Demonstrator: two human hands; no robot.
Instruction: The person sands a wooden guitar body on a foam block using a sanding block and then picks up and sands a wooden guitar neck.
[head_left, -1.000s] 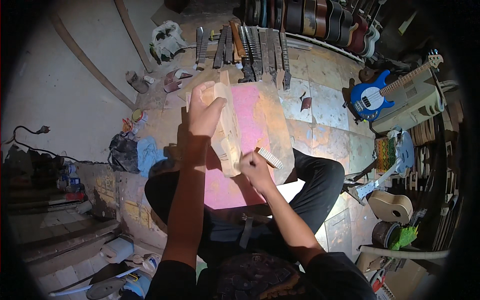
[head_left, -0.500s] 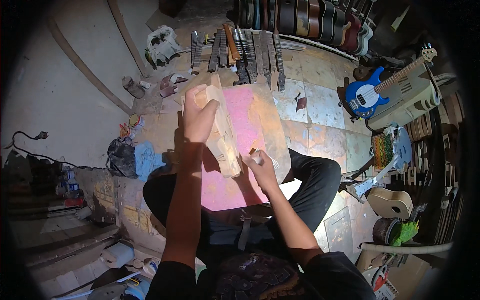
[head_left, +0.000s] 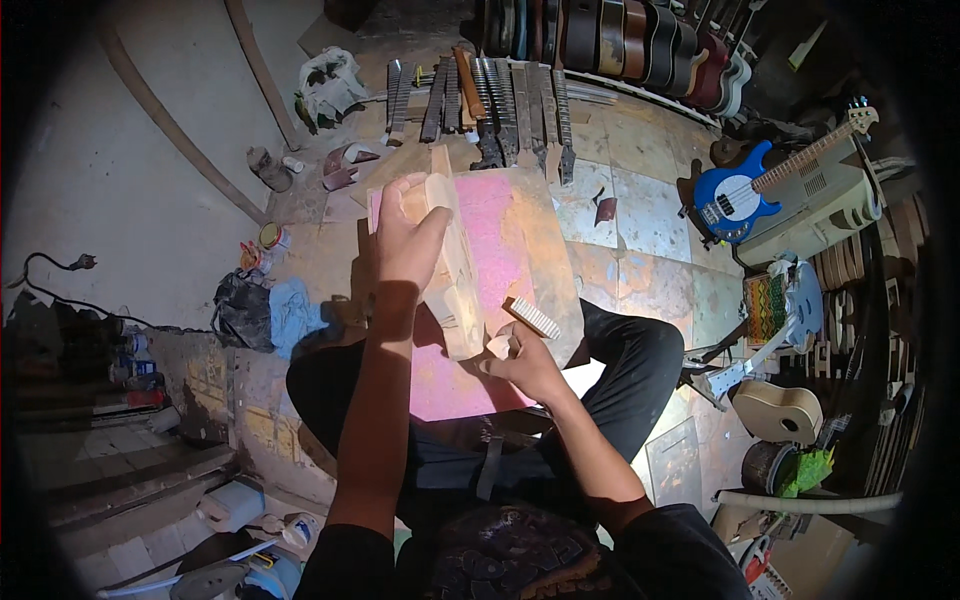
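Pale wooden workpiece (head_left: 455, 300) sits over the left half of the pink-and-tan board (head_left: 500, 230), its long side running from the board's far edge toward the near one; the left hand (head_left: 408, 235) is clamped on its far part, fingers wrapped over the left side and thumb pressed along the top. Close by the workpiece's near end, over the board's near part, the right hand (head_left: 528, 368) has thumb and fingers together on a small pale piece (head_left: 500, 346); a ribbed, light-coloured block (head_left: 535, 317) is just beyond that hand, over the board's right side, though the fingers partly hide the spot and I cannot tell whether they grip the block too.

Dark-trousered legs (head_left: 640, 345) are folded at the board's near corners; left of the board are a light blue cloth (head_left: 293, 312) and a black bag (head_left: 242, 310), side by side; beyond its far edge lies a row of fretted necks (head_left: 508, 110), with a line of guitars (head_left: 620, 40) farther off; well to the board's right are a blue bass guitar (head_left: 740, 195) and, nearer the person, a pale acoustic guitar body (head_left: 775, 413).
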